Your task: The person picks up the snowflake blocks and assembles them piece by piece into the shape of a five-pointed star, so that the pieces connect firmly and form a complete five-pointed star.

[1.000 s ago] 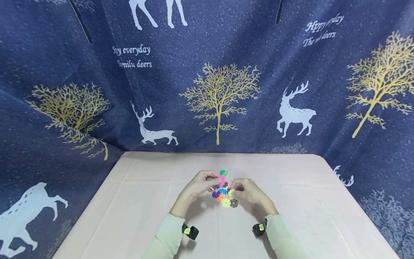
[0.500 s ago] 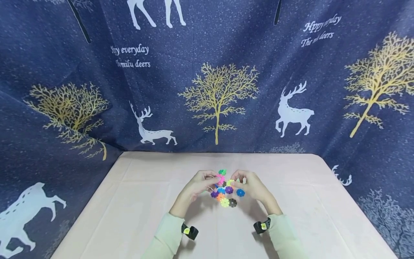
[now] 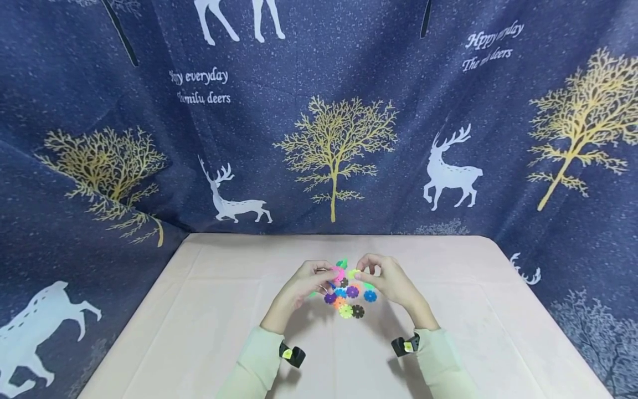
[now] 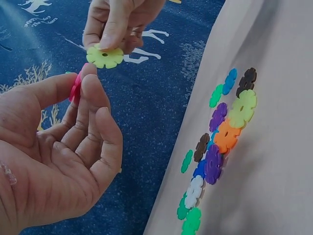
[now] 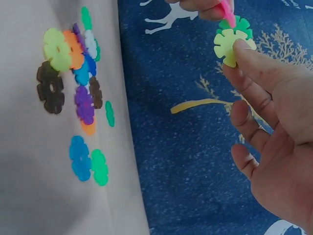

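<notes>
My left hand [image 3: 311, 282] pinches a pink flower-shaped disc [image 4: 75, 88] with slots in its rim, between thumb and index finger. A green notched disc [image 3: 342, 264] shows just behind the pink one; whether they are joined I cannot tell. My right hand [image 3: 391, 279] pinches a yellow notched disc [image 5: 230, 47] by its edge, thumb on its face. Both hands are held above the table, close together, with the yellow disc very near the pink one. Below them lies a loose pile of similar discs, including a purple disc [image 5: 84, 105] and an orange disc [image 4: 227, 137].
The pale table [image 3: 199, 332] carries the pile near its middle. A blue disc [image 3: 370, 296] and a green disc [image 5: 100, 167] lie at the pile's right side, and a white disc [image 4: 194, 192] lies toward its left. A dark blue printed cloth [image 3: 379, 72] hangs behind the table.
My right hand has risen from the pile with the yellow disc and brought it up beside the pink one. The blue disc at the right has come into view. My left hand stays nearly still.
</notes>
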The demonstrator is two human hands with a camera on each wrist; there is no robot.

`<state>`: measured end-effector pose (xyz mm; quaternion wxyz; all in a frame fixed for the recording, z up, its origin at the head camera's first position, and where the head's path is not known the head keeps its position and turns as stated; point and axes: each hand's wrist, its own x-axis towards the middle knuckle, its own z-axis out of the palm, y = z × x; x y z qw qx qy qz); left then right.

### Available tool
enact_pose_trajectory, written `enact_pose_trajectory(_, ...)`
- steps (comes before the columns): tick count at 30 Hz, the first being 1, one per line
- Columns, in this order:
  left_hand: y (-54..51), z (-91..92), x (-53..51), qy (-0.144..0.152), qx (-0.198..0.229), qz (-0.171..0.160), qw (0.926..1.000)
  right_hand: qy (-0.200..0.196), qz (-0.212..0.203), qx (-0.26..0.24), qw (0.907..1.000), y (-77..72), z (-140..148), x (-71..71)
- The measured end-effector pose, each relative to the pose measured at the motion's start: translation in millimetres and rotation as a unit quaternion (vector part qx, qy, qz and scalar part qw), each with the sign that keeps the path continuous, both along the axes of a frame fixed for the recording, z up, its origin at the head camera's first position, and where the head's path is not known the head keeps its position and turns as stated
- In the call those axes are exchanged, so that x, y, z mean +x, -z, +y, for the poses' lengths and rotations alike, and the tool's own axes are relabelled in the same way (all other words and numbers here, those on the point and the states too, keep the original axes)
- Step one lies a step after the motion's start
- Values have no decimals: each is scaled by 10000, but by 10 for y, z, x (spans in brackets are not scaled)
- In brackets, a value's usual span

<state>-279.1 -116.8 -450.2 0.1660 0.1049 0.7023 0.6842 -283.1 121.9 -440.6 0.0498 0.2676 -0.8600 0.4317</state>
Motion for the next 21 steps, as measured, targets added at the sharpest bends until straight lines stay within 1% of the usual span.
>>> enact_pose_trajectory(5,-8,1,1,11,2,13,10000,-52,277,50,9996,-53,-29,20)
enact_pose_trajectory(12,-24,7,11,11,-28,18,10000,-67,595,65,9982,-68,-63,28)
enact_pose_trajectory(17,-23,14,29,161,32,46,9999,-65,823,98,9965,-70,-91,50)
enact_pose_trajectory(21,-22,18,52,242,115,112,9996,-26,891,73,9960,-62,-108,70)
